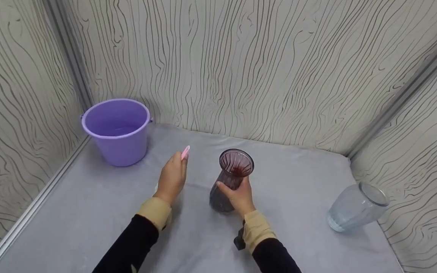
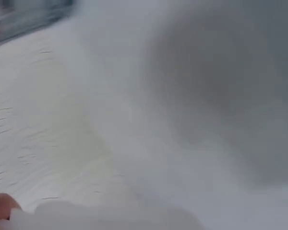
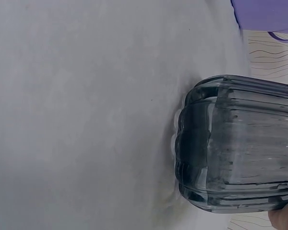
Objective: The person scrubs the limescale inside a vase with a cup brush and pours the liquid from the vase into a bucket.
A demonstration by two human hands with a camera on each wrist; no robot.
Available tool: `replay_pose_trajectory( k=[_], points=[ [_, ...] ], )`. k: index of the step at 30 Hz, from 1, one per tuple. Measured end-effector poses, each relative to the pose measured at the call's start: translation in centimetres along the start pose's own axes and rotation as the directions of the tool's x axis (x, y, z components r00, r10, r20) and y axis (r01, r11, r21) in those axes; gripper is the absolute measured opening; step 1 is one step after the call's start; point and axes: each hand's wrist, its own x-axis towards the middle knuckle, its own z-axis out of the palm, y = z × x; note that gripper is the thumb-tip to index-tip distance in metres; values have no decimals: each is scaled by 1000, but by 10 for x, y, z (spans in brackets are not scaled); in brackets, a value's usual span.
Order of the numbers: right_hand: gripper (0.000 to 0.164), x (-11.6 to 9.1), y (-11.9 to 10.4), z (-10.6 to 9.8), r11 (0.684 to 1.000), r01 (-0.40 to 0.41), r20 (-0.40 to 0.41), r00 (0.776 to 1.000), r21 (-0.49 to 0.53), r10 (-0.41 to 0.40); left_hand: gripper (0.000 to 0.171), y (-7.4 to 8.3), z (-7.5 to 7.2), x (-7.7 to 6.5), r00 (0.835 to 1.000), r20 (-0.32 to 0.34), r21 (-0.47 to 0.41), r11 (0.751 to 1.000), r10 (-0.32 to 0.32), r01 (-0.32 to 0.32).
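Observation:
In the head view my right hand (image 1: 241, 195) grips a dark purple, ribbed glass vase (image 1: 237, 161) around its neck. Its flared mouth tips slightly to the right. The right wrist view shows the thick scalloped base of the vase (image 3: 240, 143) right at the grey cloth, with a fingertip (image 3: 285, 218) on its side. My left hand (image 1: 172, 178) is curled round a slim pink handle (image 1: 185, 152), whose looped end sticks out past the fingers. The rest of that tool is hidden by the hand. A fingertip (image 2: 5, 205) shows in the blurred left wrist view.
A purple bucket (image 1: 127, 148) stands at the back left corner. At the right edge of the cloth-covered table (image 1: 286, 182), a clear bluish glass vase (image 1: 351, 208) stands near the side. Patterned wall panels (image 1: 241, 68) close in the back and both sides.

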Motion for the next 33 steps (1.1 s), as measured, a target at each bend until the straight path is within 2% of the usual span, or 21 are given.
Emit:
replay_pose_trajectory(
  k=[3, 6, 11, 14, 16, 21, 23, 25, 27, 29, 32, 33],
  points=[
    [87, -2, 0, 0, 1000, -9, -7, 1000, 5, 9, 28, 25, -9, 13, 999, -38, -151, 988, 7, -12],
    [89, -1, -1, 1, 1000, -25, -3, 1000, 7, 25, 41, 46, -18, 23, 995, -94, -245, 967, 41, -63],
    [90, -1, -2, 1, 999, -42, 10, 999, 2, 42, 47, 75, -36, 37, 975, -202, -361, 918, 97, -166],
    [88, -2, -2, 1, 1000, -20, 5, 1000, 2, 20, 45, 92, -46, 43, 961, -258, -442, 873, 99, -208],
    [88, -2, 0, 1, 1000, 1, 1, 1000, -2, -1, 45, 103, -51, 48, 950, -293, -508, 825, 105, -248],
    [84, -2, 1, 0, 999, 46, 1, 999, -6, -46, 45, 127, -55, 59, 918, -375, -656, 661, 133, -364],
    [83, -1, 0, 0, 998, 62, 4, 998, -5, -62, 45, 134, -52, 62, 910, -392, -692, 609, 134, -387],
    [83, 0, 1, 0, 997, 73, 5, 997, -4, -73, 45, 139, -47, 64, 915, -383, -731, 564, 127, -385],
    [83, 0, 1, 1, 997, 71, 2, 997, 5, -71, 45, 143, -41, 64, 928, -353, -772, 523, 119, -360],
    [85, 0, 2, 1, 998, 58, -2, 998, 18, -57, 46, 145, -34, 63, 945, -309, -808, 494, 110, -322],
    [86, -2, 1, 2, 999, 35, -4, 999, 39, -35, 49, 147, -24, 63, 967, -238, -848, 464, 95, -254],
    [87, -2, 1, 2, 999, 31, -4, 1000, 42, -30, 50, 147, -20, 63, 973, -215, -856, 463, 88, -231]
  ],
)
